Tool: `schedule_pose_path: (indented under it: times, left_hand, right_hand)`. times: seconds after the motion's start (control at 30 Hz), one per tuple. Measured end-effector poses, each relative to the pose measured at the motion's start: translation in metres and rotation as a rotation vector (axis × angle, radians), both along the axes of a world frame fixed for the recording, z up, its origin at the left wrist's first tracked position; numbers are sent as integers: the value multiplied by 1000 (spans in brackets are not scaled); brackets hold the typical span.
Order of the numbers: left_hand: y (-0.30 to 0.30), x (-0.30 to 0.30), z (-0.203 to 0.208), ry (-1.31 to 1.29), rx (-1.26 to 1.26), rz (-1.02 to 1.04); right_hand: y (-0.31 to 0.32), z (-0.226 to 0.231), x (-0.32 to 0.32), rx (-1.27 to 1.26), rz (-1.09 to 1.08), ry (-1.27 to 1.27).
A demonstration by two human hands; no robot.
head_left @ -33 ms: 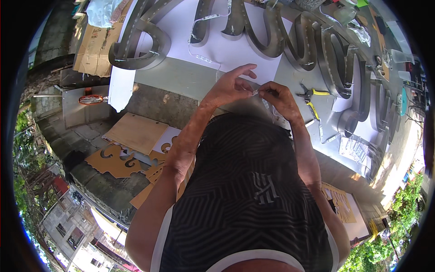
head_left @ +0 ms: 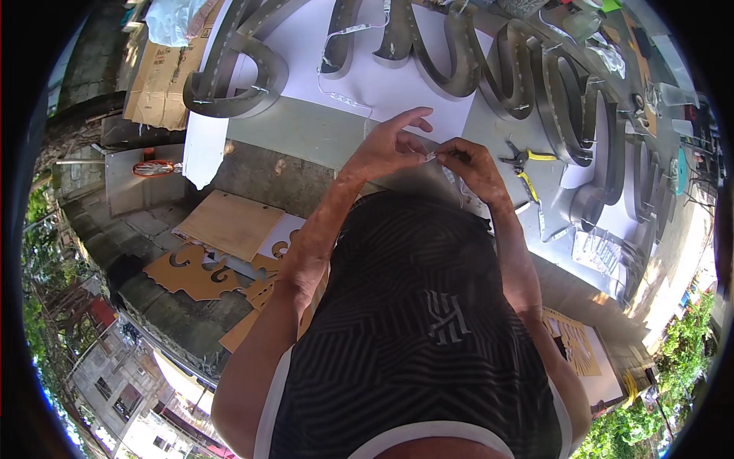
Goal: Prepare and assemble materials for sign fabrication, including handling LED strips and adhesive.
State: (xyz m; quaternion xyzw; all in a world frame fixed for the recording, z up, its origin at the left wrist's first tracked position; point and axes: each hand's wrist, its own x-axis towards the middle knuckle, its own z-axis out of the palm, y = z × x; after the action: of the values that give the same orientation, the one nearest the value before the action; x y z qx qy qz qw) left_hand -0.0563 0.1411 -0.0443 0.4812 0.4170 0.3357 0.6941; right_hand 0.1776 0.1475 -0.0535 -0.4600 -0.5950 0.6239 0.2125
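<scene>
Above the table's near edge, my left hand (head_left: 386,151) and my right hand (head_left: 472,167) meet fingertip to fingertip. Between them is a thin whitish wire (head_left: 430,156), pinched from both sides; its ends are too small to make out. More of a light module strand (head_left: 449,176) hangs under my right hand. A string of white LED modules (head_left: 342,99) runs down from the large grey metal channel letters (head_left: 457,73) toward my left hand. Right of my right hand lie yellow-handled pliers (head_left: 527,159), their jaws spread.
Several LED modules (head_left: 596,251) lie in a pile at the table's right. White sheets (head_left: 306,76) lie beneath the letters. At far left stands a cardboard box (head_left: 162,88) with a plastic bag (head_left: 170,21) on it. Below the table are a wooden board (head_left: 231,224) and cut-out brown sheets (head_left: 180,274).
</scene>
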Motion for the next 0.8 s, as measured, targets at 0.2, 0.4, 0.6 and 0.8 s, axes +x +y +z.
schedule_pose_path:
  times: [0.2, 0.4, 0.6, 0.8]
  left_hand:
    - [-2, 0, -2, -31, -38, 22]
    - [1, -3, -10, -91, -134, 8]
    - [5, -7, -22, -278, -315, 4]
    - [3, -3, -3, 113, 12, -20]
  right_hand:
    - [-2, 4, -2, 10, -26, -21]
    - [-8, -4, -7, 242, -54, -14]
    - [-13, -4, -13, 470, -145, -94]
    - [-12, -5, -10, 395, -182, -124]
